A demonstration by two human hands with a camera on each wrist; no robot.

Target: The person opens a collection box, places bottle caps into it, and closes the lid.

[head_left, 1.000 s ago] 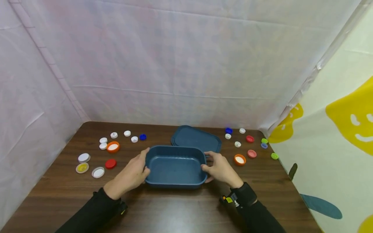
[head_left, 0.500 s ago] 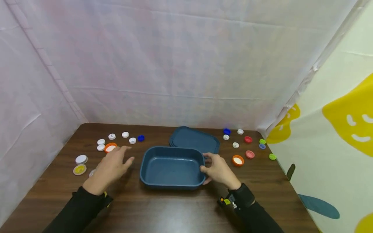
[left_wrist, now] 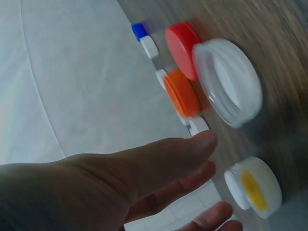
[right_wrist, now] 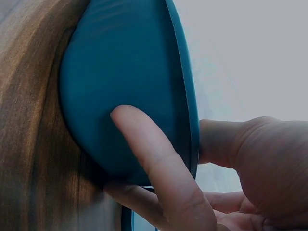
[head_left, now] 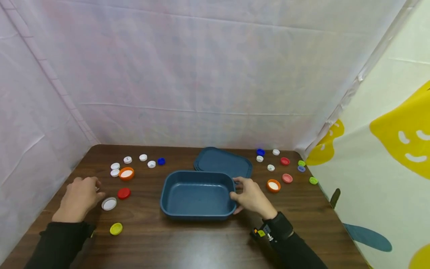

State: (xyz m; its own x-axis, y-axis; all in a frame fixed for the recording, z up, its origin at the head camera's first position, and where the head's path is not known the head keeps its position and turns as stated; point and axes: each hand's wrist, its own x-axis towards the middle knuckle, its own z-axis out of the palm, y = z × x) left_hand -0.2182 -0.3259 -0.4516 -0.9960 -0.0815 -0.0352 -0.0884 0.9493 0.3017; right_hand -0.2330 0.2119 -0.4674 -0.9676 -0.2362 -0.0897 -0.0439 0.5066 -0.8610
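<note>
"At left, what's near the left hand (head_left: 78, 198)?"

"A white cap (left_wrist: 234, 189) at its fingertips; whether they grip it, I can't tell."

"And the right hand (head_left: 250, 197)?"

"Grasping the central blue tub (head_left: 198, 196)'s right wall, thumb inside, fingers outside."

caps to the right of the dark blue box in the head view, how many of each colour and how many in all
white caps: 3
red or pink caps: 2
green caps: 2
blue caps, one paler: 2
orange cap: 1
total: 10
</note>
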